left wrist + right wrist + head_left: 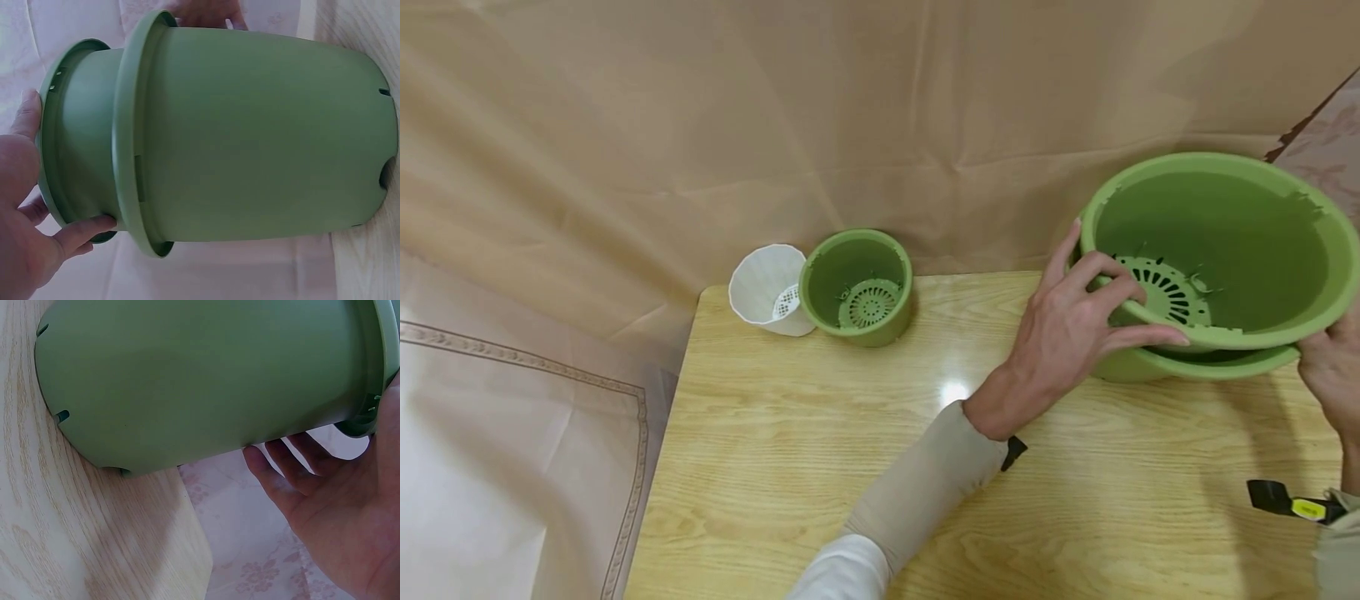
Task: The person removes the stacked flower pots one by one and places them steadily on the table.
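Note:
Two large green plastic flower pots stand nested at the right of the table. The inner pot (pixel 1247 233), with a slotted bottom, sits raised and tilted so its rim is above that of the outer pot (pixel 262 137). My left hand (pixel 1063 329) grips the inner pot's rim, some fingers bent over into it and the thumb along the near side. At the right side, my right hand (pixel 1333 371) holds the outer pot just below its rim. In the right wrist view its fingertips (pixel 253 456) press against the outer wall.
A smaller green pot (pixel 895 329) stands at the back left of the wooden table (pixel 805 433), beside a white pot (pixel 752 279) with a perforated bottom. Brown cloth (pixel 850 108) hangs right behind the table. The table's left edge lies beyond the white pot.

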A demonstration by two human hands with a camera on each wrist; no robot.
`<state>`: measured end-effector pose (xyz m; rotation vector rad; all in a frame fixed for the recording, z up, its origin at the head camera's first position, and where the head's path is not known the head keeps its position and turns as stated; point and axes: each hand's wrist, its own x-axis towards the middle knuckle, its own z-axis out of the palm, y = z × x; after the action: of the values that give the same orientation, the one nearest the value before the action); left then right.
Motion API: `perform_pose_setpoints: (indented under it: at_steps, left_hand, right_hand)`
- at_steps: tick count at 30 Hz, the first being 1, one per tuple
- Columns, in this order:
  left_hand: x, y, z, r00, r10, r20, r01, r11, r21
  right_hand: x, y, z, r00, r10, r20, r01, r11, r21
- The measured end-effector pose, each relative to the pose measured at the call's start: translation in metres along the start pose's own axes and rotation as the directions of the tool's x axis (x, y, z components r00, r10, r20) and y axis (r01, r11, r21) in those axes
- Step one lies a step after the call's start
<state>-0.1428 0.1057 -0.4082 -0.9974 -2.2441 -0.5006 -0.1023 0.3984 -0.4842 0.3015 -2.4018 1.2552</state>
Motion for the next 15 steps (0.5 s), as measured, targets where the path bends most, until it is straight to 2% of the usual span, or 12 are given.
perform_pose_setpoints:
  at_steps: [2,8,15]
  left_hand:
    - [0.0017,0.0006,-0.0022,1.0,0.001,-0.006,-0.001,1.0,-0.005]
    - [0.0051,0.0012,-0.007,1.0,-0.002,-0.023,0.001,0.999,-0.041]
    - [0.0089,0.0006,-0.0105,0.998,0.0,-0.056,-0.003,0.998,-0.057]
  right_hand:
    - [-0.0009,-0.001,0.0001,0.999,0.033,-0.012,-0.032,0.999,0.017]
    - [0.0006,-0.0004,-0.0003,0.996,0.053,-0.072,-0.052,0.998,0.02]
    - [0.0006,-0.0015,0.0006,0.991,0.098,-0.094,-0.095,0.995,0.037]
